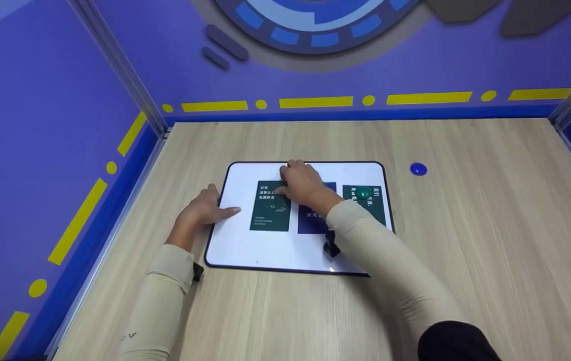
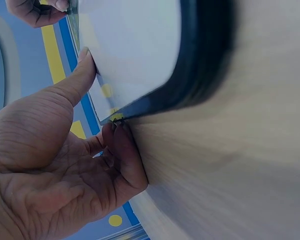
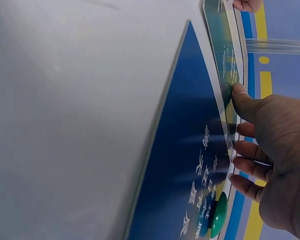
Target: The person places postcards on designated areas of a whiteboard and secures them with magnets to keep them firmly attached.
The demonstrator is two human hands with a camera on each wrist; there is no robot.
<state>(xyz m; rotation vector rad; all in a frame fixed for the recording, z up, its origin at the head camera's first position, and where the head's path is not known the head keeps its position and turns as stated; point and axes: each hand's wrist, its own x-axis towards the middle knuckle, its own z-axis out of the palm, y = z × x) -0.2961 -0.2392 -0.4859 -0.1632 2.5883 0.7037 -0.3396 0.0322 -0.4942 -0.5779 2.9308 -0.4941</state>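
Observation:
A white whiteboard (image 1: 265, 250) with a dark rim lies on the wooden table. My left hand (image 1: 201, 207) grips its left edge, thumb over the white face and fingers curled at the rim. Near the board's top edge, my right hand (image 1: 306, 183) reaches across with loosely bent fingers. Its thumb touches the left green card (image 1: 270, 216), and its fingertips rest by the board's far edge. Partly under that hand and sleeve is a dark blue card (image 1: 309, 226). The right green card (image 1: 378, 204), partly hidden by the sleeve, bears a round green magnet (image 1: 364, 193).
On the table (image 1: 491, 225), right of the board, lies a round blue magnet (image 1: 418, 169). A blue-purple wall (image 1: 315, 82) with yellow dashes stands behind, and another wall (image 1: 39, 150) rises on the left. The right forearm crosses the board's lower right.

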